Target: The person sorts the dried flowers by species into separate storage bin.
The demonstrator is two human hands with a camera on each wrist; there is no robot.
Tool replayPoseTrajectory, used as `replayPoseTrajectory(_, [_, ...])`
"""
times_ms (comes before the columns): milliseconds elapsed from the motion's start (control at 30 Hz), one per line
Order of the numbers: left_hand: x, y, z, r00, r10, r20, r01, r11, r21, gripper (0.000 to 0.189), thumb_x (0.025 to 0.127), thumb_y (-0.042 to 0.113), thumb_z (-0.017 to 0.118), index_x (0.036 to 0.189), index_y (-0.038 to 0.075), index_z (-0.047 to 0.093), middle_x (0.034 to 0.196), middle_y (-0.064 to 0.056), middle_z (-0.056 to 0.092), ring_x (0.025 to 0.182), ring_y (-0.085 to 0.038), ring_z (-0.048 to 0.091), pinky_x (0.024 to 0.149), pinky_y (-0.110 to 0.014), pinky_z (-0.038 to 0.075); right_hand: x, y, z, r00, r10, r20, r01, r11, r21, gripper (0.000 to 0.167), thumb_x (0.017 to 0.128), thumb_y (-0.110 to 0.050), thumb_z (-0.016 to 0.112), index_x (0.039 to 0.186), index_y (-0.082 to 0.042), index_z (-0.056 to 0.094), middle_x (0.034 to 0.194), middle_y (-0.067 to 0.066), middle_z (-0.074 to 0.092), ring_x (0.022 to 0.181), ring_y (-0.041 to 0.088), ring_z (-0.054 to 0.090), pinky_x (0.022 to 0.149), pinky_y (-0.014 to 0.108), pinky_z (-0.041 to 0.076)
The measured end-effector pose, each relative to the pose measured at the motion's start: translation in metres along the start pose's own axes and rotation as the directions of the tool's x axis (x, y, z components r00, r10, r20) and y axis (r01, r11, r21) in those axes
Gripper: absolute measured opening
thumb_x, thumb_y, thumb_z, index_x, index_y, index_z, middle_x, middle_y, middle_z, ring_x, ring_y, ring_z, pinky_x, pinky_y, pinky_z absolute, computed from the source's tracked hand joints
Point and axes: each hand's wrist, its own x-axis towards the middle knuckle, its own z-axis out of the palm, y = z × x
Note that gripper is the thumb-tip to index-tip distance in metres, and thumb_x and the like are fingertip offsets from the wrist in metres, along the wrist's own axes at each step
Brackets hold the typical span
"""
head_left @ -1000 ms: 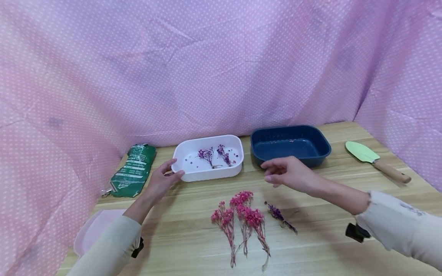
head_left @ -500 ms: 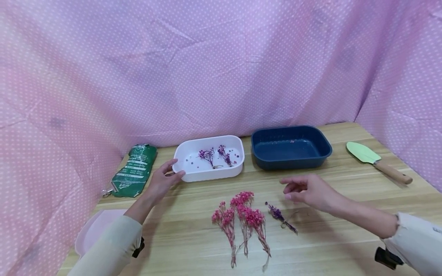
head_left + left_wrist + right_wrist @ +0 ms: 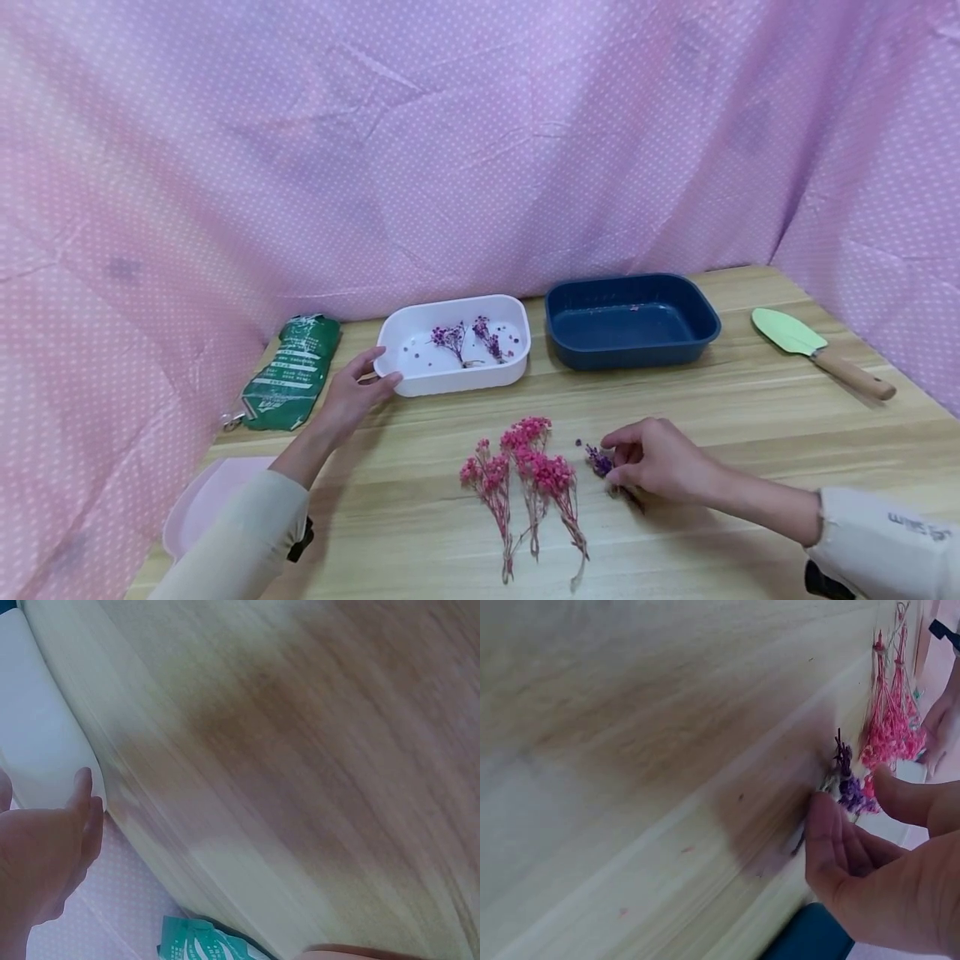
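My left hand (image 3: 354, 393) rests its fairly straight fingers and thumb against the left end of a white plastic box (image 3: 442, 383). Inside the box lie two sprigs of purple dried flowers (image 3: 450, 337) and scattered loose buds. My right hand (image 3: 663, 462) has come down around a third purple dried flower sprig (image 3: 599, 460) on the table. In the right wrist view, thumb and fingertips stand apart beside that sprig (image 3: 851, 793), and its stem is partly hidden. Left of it lie bunches of pink dried flowers (image 3: 551, 473), stems toward me.
A dark blue box (image 3: 633, 354) stands right of the white one. At far right lies a green trowel (image 3: 787, 330) with a wooden handle. A green printed packet (image 3: 292, 375) and a pale pink lid-like piece (image 3: 213, 500) lie on the left. Pink dotted cloth (image 3: 480, 150) hangs behind.
My right hand has drawn back from in front of the blue box and lowered onto the purple sprig near me. The left hand stays at the white box.
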Motion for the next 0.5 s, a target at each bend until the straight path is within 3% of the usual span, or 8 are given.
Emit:
replayPoseTrajectory(333, [0.000,0.002,0.001,1.000,-0.009,-0.006,0.009,1.000,0.017,0.073,0.090,0.028,0.068,0.151,0.013,0.031,0.143,-0.018,0.038,0.127,-0.032,0.046,0.095,-0.029,0.050,0.000,-0.004,0.012,0.993,-0.115,0.011,0.114,0.973,-0.200,0.028,0.070,0.005,0.078,0.095,-0.006,0.072,0.077,-0.005,0.055,0.068,0.007,0.048,0.054,0.020,0.043])
replayPoseTrajectory(500, [0.000,0.001,0.000,1.000,-0.007,-0.004,0.007,1.000,0.001,0.073,0.090,0.026,0.068,0.151,0.012,0.030,0.142,-0.019,0.038,0.127,-0.032,0.046,0.094,-0.027,0.050,0.001,-0.001,0.012,0.985,-0.172,0.002,0.168,0.963,-0.213,0.032,0.069,0.013,0.071,0.092,-0.010,0.072,0.077,-0.007,0.056,0.068,0.005,0.049,0.054,0.020,0.044])
